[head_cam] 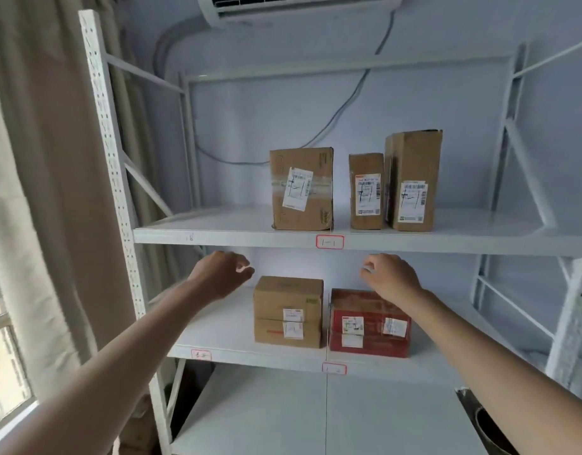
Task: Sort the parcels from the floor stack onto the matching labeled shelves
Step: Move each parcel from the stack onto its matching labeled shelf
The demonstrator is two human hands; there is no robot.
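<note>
Three brown cardboard parcels stand on the upper shelf [217, 236]: a wide one [301, 188], a small one [366, 191] and a tall one [413, 180], above a red-edged label [330, 242]. On the middle shelf [217, 339] sit two stacked brown boxes [288, 311] and a red box [369, 325], with red-edged labels [334, 368] on the shelf edge. My left hand [221, 274] hovers left of the stacked boxes, fingers loosely curled, holding nothing. My right hand [393, 276] hangs above the red box, also empty.
The white metal rack's perforated upright [109, 165] stands at the left beside a beige curtain [50, 192] and a window [4, 356]. A lower shelf [283, 415] shows below. A second rack [529, 192] is at the right. An air conditioner [296, 8] hangs overhead.
</note>
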